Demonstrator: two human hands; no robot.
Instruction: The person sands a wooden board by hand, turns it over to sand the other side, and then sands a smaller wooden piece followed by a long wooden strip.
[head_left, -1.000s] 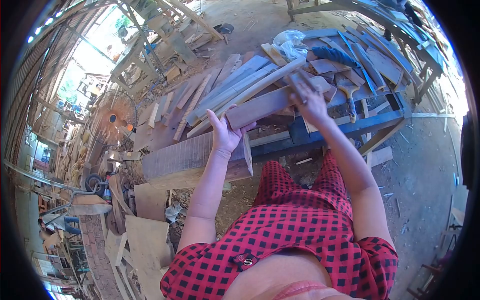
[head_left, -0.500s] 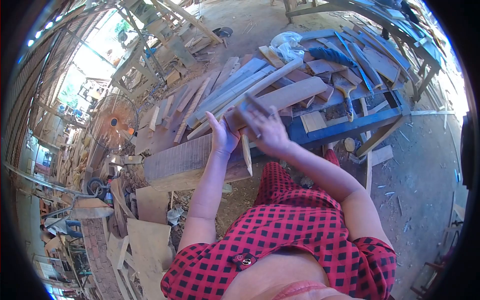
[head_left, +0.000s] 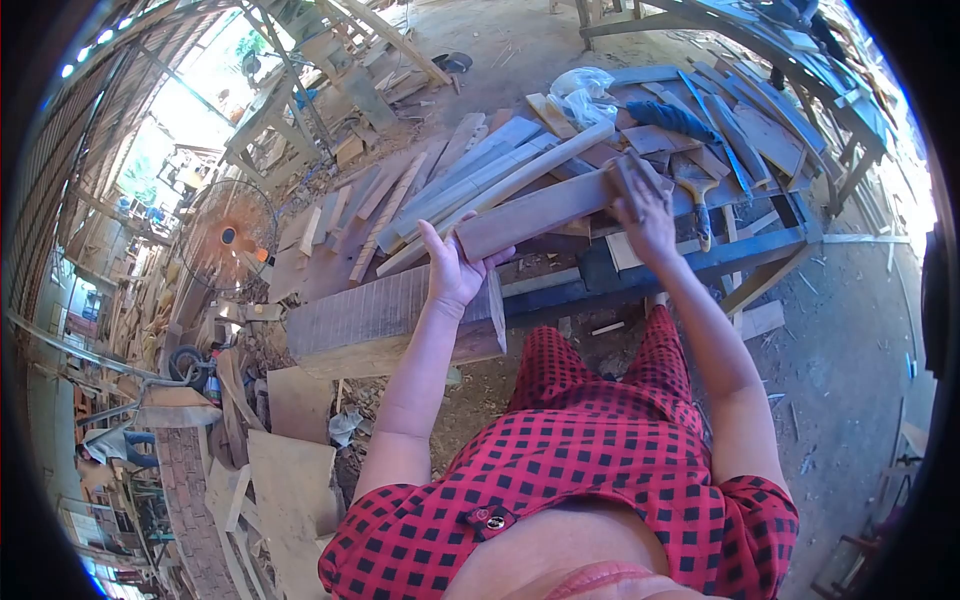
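Note:
A brown wooden board (head_left: 540,213) slants across the middle of the view above the bench. My left hand (head_left: 458,275) supports its near-left end, fingers curled beneath and thumb raised at the side. At the board's far-right end, my right hand (head_left: 650,222) grips a flat, dark brown block (head_left: 637,178), which looks like a sanding block, against the wood. Below my left hand lies a thick timber beam (head_left: 370,310) with a lined top face. A brush (head_left: 700,205) with a pale head lies right of my right hand.
Piled wooden strips (head_left: 470,175) cover the low bench (head_left: 680,258) behind the board. A clear plastic bag (head_left: 583,95) and dark blue cloth (head_left: 668,118) lie on the pile. A round fan (head_left: 228,237) stands left; another wood-laden table (head_left: 680,20) is at the back right.
My right hand has slid the dark block along the board from the left end to the far-right end. My left hand has stayed at the near end.

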